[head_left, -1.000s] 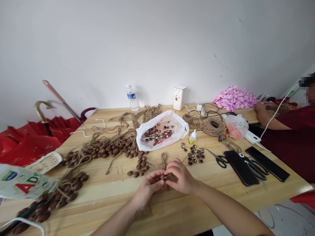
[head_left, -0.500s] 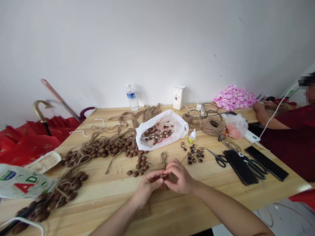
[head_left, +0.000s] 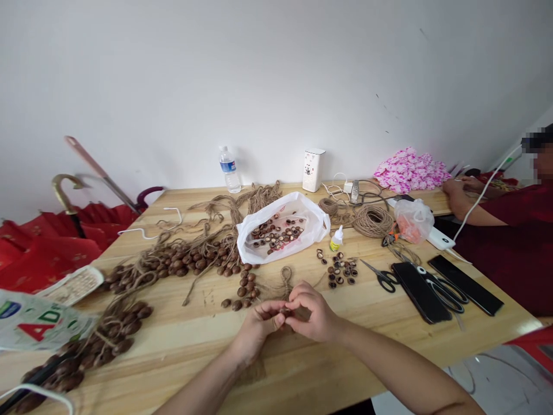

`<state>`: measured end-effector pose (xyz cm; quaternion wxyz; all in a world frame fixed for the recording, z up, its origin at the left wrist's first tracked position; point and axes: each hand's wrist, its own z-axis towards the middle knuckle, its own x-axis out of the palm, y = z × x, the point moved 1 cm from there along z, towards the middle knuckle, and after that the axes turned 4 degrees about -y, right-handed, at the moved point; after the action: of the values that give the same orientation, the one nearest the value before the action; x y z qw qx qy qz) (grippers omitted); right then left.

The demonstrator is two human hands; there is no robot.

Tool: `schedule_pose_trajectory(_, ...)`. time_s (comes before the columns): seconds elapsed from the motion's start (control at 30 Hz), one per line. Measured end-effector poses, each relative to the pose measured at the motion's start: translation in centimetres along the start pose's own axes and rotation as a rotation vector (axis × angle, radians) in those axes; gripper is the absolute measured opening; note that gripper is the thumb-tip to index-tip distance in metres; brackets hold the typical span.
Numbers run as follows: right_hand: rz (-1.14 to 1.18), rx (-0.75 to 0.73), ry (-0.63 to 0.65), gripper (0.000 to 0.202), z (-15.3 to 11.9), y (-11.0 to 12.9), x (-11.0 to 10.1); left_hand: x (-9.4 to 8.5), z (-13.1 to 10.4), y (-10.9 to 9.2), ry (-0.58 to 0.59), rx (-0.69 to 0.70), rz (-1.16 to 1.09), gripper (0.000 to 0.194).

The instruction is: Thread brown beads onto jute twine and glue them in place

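Left hand [head_left: 258, 326] and right hand [head_left: 311, 314] meet at near-centre of the counter [head_left: 181, 346], fingertips pinching a small brown nut [head_left: 284, 312] on twine [head_left: 286, 282]. White bag [head_left: 280, 233] lies beyond.

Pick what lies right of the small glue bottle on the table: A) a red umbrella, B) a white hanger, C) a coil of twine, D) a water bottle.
C: the coil of twine sits just right of the glue bottle, while the water bottle stands far to its left by the wall.
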<state>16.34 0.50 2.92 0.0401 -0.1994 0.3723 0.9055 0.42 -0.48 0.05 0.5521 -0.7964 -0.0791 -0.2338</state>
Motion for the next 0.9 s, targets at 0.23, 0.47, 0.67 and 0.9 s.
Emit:
schedule_pose_trajectory(0.23,0.013,-0.023,0.004,0.014,0.15,0.17,0.02,-0.17,0.03,0.19,0.001,-0.007,-0.018,0.025)
schedule_pose_trajectory(0.47,-0.019,0.013,-0.020,0.014,-0.10,0.22,0.21,-0.02,-0.12,0.12,0.028,-0.002,-0.005,0.022)
schedule_pose_trajectory(0.67,0.028,0.099,0.031,0.008,0.29,0.84,-0.47,0.15,-0.40,-0.55,0.107,-0.028,-0.075,0.024)
schedule_pose_trajectory(0.9,0.033,0.209,0.026,0.010,0.29,0.65,-0.67,-0.15,-0.15,-0.63,0.146,-0.045,-0.109,0.025)
